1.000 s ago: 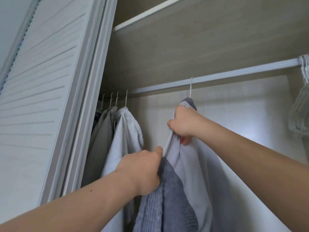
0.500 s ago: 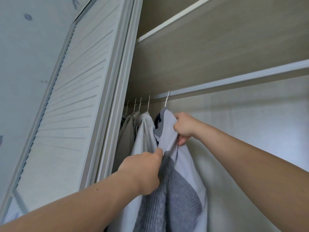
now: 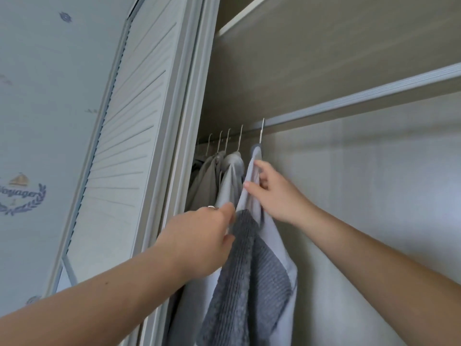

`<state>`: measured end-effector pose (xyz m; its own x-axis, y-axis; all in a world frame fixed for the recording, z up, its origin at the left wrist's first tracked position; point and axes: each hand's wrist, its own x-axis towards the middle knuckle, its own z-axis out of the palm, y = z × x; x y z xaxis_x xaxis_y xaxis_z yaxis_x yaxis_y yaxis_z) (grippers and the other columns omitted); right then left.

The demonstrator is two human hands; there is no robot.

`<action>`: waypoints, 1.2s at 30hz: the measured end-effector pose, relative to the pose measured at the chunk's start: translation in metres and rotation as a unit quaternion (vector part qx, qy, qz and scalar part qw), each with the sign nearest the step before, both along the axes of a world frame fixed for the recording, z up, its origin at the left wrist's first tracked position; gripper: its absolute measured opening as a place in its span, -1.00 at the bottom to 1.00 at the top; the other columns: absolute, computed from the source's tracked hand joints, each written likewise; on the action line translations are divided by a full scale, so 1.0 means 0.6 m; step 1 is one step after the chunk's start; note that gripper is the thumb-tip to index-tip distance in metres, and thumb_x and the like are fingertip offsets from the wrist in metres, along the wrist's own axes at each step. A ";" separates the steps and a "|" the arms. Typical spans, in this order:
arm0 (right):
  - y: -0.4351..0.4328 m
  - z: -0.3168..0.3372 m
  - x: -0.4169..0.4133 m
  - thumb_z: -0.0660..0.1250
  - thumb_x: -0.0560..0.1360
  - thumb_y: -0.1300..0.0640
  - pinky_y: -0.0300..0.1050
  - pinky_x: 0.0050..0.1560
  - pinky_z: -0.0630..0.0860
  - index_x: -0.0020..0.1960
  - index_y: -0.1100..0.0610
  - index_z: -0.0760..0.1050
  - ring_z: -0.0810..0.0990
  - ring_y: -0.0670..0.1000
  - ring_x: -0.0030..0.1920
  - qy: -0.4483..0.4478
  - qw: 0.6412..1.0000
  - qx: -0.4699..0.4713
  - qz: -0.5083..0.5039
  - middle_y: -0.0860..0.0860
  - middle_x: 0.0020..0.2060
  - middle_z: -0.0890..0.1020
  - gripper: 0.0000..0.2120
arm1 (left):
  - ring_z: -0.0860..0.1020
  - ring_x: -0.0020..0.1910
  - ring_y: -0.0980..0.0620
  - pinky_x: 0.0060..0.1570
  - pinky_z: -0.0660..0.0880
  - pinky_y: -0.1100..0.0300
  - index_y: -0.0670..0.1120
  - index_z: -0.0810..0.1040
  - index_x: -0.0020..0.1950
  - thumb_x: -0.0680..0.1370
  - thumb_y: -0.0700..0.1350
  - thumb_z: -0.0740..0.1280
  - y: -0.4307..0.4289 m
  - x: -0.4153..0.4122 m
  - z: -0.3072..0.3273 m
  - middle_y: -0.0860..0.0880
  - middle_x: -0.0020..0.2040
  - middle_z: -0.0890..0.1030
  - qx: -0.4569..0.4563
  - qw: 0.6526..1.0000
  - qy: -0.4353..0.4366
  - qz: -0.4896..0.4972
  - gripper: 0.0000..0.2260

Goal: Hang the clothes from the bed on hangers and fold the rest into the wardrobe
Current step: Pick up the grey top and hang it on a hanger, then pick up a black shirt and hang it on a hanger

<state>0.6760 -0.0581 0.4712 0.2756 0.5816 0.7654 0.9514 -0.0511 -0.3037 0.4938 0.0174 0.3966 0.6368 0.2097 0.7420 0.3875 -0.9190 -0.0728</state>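
Compared with half a second back, the right hand [image 3: 274,196] has dropped its fistful. The fingers are now mostly straight, just touching the pale shoulder of the sweater [image 3: 249,283] under the collar. The left hand [image 3: 199,240] keeps its pinch, thumb and curled fingers on the front edge where the dark ribbed knit starts.

A second ago the sweater hung well out along the wardrobe rail [image 3: 361,98]. Now its hanger hook [image 3: 261,132] sits just beside the other hung shirts [image 3: 232,181] at its 9 o'clock. Toward 3 o'clock the rail is open, with the back panel [image 3: 374,196] behind it. The louvred door [image 3: 119,171] edge crowds the shirts from 9 o'clock. The wallpaper [image 3: 37,108] at far 9 o'clock reads "Voyager" inside a wreath.
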 end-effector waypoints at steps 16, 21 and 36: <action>0.065 -0.323 -0.258 -0.17 0.57 -0.41 0.26 0.49 -0.37 0.63 -0.11 -0.22 -0.38 0.10 0.58 -0.241 0.967 -0.047 0.073 -0.01 0.61 -0.29 -0.27 | 0.06 0.62 -0.17 0.49 0.13 -0.23 0.00 0.33 0.56 0.64 0.26 0.04 0.013 -0.320 -0.244 -0.06 0.62 0.18 0.034 0.961 -0.059 0.269 -0.43; 0.068 -0.421 -0.384 -0.26 0.55 -0.45 0.32 0.49 -0.36 0.62 -0.13 -0.28 -0.41 0.10 0.57 -0.242 0.947 -0.130 0.168 -0.05 0.60 -0.31 -0.26 | -0.16 0.63 -0.12 0.54 -0.08 -0.22 0.10 0.12 0.64 0.63 0.32 -0.06 -0.025 -0.459 -0.340 -0.01 0.66 -0.01 -0.050 0.927 -0.018 0.371 -0.39; -0.090 -0.749 -0.971 -0.30 0.46 -0.48 0.36 0.48 -0.27 0.55 -0.21 -0.41 -0.37 0.04 0.57 -0.202 0.829 -0.333 0.401 -0.12 0.59 -0.30 -0.25 | -0.43 0.55 0.02 0.54 -0.29 -0.16 0.28 -0.26 0.59 0.46 0.46 -0.31 -0.366 -1.018 -0.682 0.13 0.62 -0.32 -0.347 0.724 -0.013 0.597 -0.29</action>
